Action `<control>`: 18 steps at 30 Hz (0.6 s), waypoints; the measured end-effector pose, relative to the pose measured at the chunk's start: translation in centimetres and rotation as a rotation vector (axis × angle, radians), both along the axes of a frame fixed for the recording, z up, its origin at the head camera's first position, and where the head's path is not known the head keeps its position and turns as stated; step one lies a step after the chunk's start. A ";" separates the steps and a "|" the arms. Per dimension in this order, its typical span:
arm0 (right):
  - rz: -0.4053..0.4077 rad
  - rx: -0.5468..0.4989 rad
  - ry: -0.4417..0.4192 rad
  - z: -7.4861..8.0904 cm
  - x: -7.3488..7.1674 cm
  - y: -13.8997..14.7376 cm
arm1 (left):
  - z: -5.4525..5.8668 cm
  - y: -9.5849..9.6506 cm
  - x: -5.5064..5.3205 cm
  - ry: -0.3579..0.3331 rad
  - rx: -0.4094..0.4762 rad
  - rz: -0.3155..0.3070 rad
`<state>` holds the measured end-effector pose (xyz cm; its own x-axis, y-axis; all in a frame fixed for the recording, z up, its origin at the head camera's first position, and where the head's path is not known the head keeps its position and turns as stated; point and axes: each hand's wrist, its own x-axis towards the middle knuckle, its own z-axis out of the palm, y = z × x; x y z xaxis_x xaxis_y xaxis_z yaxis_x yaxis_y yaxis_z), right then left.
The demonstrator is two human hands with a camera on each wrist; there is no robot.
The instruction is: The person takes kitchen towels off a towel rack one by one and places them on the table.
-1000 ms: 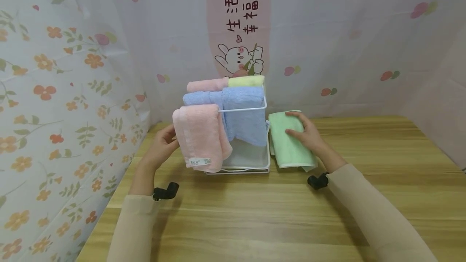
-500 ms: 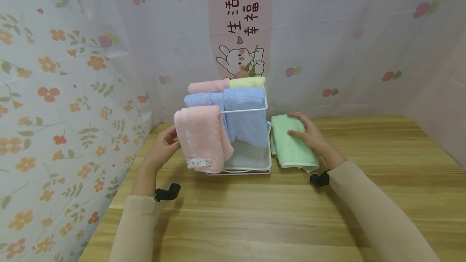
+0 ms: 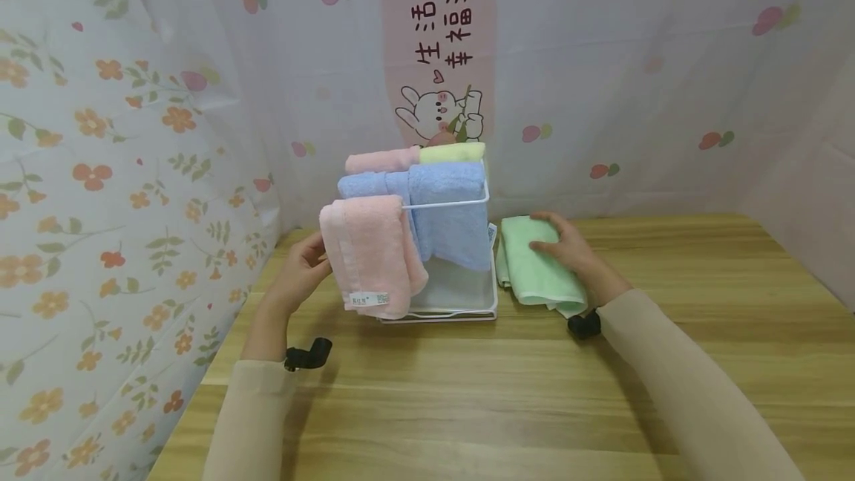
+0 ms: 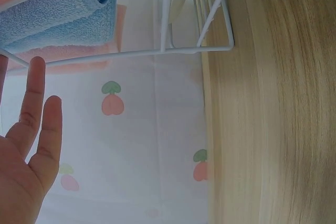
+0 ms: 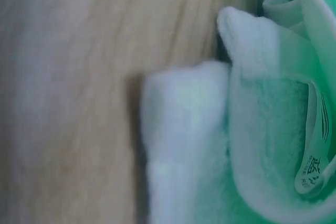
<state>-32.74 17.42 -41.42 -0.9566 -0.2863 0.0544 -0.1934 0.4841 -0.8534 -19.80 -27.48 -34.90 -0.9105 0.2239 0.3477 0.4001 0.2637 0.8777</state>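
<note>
A white wire rack (image 3: 446,205) holds several hanging hand towels: a pink towel (image 3: 374,247) in front, a blue towel (image 3: 450,206) behind it, then another pink towel (image 3: 381,161) and a yellow towel (image 3: 454,152). My left hand (image 3: 300,273) is at the rack's left side; in the left wrist view its straight fingers (image 4: 35,85) reach a wire bar, and the thumb is out of that view. On the table right of the rack lies a folded green towel (image 3: 534,266). My right hand (image 3: 571,251) grips it, thumb on top, other fingers over the far edge.
The rack stands on a wooden table (image 3: 501,399), with a grey panel (image 3: 454,284) low inside it. A printed curtain (image 3: 601,95) hangs right behind the table, and a floral curtain (image 3: 133,243) closes off the left side.
The green towel has shifted slightly nearer under my right hand, and its near end now looks more rumpled, with layers spread. My left hand and the rack stay where they were.
</note>
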 end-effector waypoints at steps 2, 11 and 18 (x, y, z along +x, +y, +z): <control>-0.016 0.023 -0.006 -0.1 -0.1 0.2 | 0.0 0.0 0.0 0.001 -0.002 -0.001; -0.072 0.179 0.067 -0.1 0.2 1.0 | 0.1 0.1 -0.1 0.000 -0.004 -0.002; -0.080 0.211 0.118 -0.3 0.6 1.8 | 0.1 -0.1 0.0 0.020 0.002 -0.026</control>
